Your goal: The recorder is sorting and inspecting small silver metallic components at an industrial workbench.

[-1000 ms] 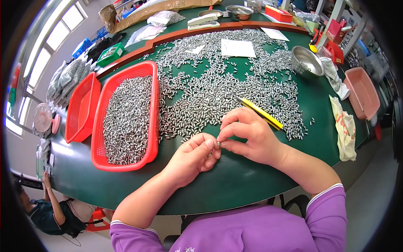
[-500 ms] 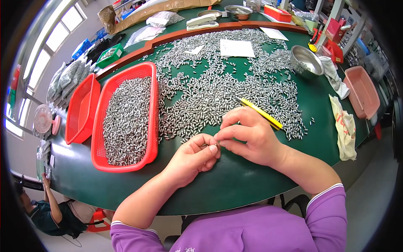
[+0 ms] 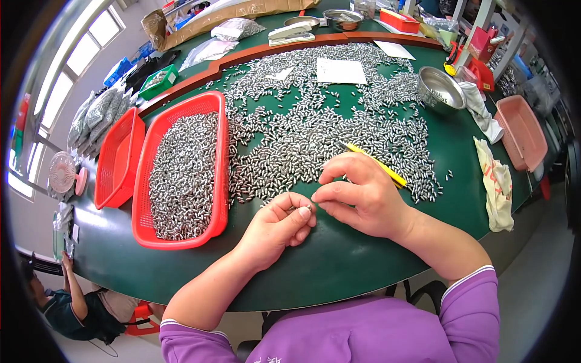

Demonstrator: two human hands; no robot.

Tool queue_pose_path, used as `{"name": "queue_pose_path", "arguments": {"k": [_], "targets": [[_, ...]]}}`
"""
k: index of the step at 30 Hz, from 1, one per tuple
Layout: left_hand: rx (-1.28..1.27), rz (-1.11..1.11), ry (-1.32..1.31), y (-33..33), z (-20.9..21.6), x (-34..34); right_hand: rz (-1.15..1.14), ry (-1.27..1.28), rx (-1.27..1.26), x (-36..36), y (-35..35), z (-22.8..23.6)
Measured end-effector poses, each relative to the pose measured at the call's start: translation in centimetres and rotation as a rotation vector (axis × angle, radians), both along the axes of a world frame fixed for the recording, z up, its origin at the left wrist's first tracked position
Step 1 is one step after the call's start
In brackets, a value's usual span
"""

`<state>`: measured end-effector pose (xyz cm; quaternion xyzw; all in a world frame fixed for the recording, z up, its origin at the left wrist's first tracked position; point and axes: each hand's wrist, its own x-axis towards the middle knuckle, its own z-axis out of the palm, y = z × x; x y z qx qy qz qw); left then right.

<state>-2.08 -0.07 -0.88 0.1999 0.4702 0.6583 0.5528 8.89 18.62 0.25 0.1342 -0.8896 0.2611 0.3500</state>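
My left hand point(image 3: 279, 228) is closed, a small silver metal piece point(image 3: 309, 207) pinched between thumb and forefinger. Only the tip of that piece shows. Just to its right, my right hand point(image 3: 366, 196) has its thumb and forefinger pressed together; whatever they hold, if anything, is too small to make out. A slight gap parts the two hands. Beyond them a wide spread of small silver bullet-shaped metal pieces point(image 3: 290, 145) covers the green table point(image 3: 339, 266). A yellow pen-like tool point(image 3: 387, 170) lies on the pieces, partly behind my right hand.
On the left stands a red basket point(image 3: 223, 175) full of the same pieces, beside another red basket point(image 3: 121, 160). A steel bowl point(image 3: 440, 89), cloths point(image 3: 495, 181) and a pink bin point(image 3: 523, 133) are at the right. White papers point(image 3: 341, 71) lie on the pieces. A person point(image 3: 85, 308) sits at far left.
My right hand has shifted slightly right, away from my left fingertips. The tip of the metal piece in my left hand shows more plainly now.
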Motion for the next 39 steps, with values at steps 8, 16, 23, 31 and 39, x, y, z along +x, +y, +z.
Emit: {"name": "queue_pose_path", "arguments": {"k": [8,16,23,31,39], "targets": [[0.004,0.001,-0.04,0.1,0.0,-0.3,-0.376,-0.257,0.145,0.7,0.7,-0.5],[0.048,0.032,-0.116,0.3,-0.3,-0.6,-0.536,-0.292,0.236,0.8,2.0,-1.0],[0.031,0.006,-0.105,0.3,-1.0,-0.9,-0.572,-0.294,0.175,0.4,3.2,-2.1],[0.029,0.009,-0.103,0.3,-1.1,-0.7,-0.794,-0.334,0.247,0.7,7.6,1.5],[0.016,-0.009,-0.109,0.3,-1.0,-0.9,-0.981,-0.518,0.549,0.8,15.7,0.8]]}}
